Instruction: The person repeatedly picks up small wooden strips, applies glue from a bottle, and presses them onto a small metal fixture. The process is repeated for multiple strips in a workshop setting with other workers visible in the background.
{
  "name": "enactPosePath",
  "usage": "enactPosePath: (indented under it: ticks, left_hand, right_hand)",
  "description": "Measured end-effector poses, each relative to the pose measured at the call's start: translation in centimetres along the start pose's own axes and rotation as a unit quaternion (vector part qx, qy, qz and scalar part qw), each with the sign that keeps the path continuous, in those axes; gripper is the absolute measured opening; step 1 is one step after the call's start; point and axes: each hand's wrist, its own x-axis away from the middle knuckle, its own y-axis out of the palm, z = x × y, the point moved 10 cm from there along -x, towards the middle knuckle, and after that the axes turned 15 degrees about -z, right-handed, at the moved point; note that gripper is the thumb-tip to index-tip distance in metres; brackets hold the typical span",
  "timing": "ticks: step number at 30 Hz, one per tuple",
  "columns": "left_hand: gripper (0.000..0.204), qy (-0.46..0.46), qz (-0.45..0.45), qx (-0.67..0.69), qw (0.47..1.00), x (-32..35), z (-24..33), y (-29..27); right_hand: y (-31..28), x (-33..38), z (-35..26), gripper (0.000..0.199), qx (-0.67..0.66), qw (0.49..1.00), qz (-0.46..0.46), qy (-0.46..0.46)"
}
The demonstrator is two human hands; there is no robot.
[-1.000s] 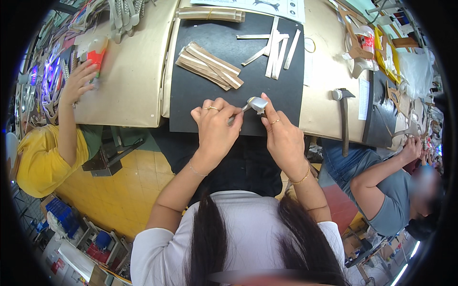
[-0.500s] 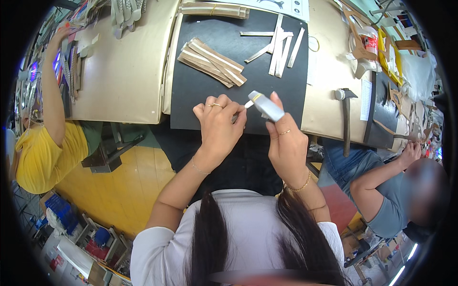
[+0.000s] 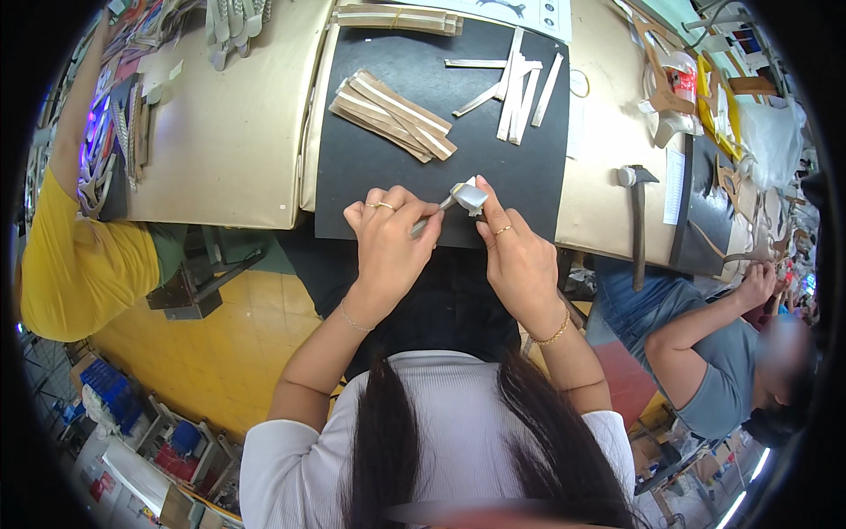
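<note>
Over the near edge of the black mat point(image 3: 352, 187), a silvery-grey strip point(image 3: 471, 197) with a pale edge is bent into a short loop between my two hands. My left hand point(image 3: 390, 245) is closed in a pinch on the narrow end of this strip. My right hand point(image 3: 522, 269) pinches the broad, bent end between thumb and fingers. Part of the strip is hidden by my fingers. Beyond my hands lies a fanned pile of brown strips point(image 3: 394, 115) with white lines down the middle. Several narrow silvery strips point(image 3: 520, 93) lie crossed at the mat's far right.
A banded bundle of brown strips point(image 3: 401, 18) lies at the mat's far edge. To the right, a hammer point(image 3: 638, 225) rests with its handle over the table edge. One co-worker in yellow point(image 3: 92, 273) sits at left, another in grey-blue point(image 3: 705, 353) at right.
The silvery strip has been turned and bent over between my hands, which have drawn together. My left hand has shifted slightly left. The co-worker's arm at left has moved farther left.
</note>
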Motion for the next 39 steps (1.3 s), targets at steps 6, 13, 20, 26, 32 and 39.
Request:
enactPosePath:
  ticks: [6,13,20,26,32,39]
  left_hand:
    - [0.006,-0.018,0.0,0.0,1.0,-0.2,-0.1,0.1]
    - [0.006,-0.028,-0.013,-0.013,0.999,-0.4,-0.1,0.4]
    - [0.007,-0.015,-0.005,-0.011,1.0,-0.2,0.0,0.3]
    - [0.007,0.017,0.008,-0.011,1.0,-1.8,1.1,0.8]
    - [0.01,0.02,0.018,-0.018,0.999,-2.6,1.2,0.7]
    - [0.009,0.003,0.0,0.015,1.0,-2.1,0.3,0.4]
  right_hand:
    - [-1.3,0.8,-0.6,0.058,-0.053,0.998,0.04,-0.018]
    - [-0.4,-0.2,-1.0,0.06,-0.029,1.0,-0.002,-0.01]
    - [-0.8,0.4,-1.7,0.063,-0.046,0.998,0.005,-0.035]
    - [-2.7,0.4,0.2,0.057,-0.09,0.991,0.098,-0.023]
    - [-0.4,-0.7,1.2,0.053,-0.006,1.0,0.002,0.03]
    - [-3.0,-0.8,1.9,0.048,-0.027,0.996,0.081,0.022]
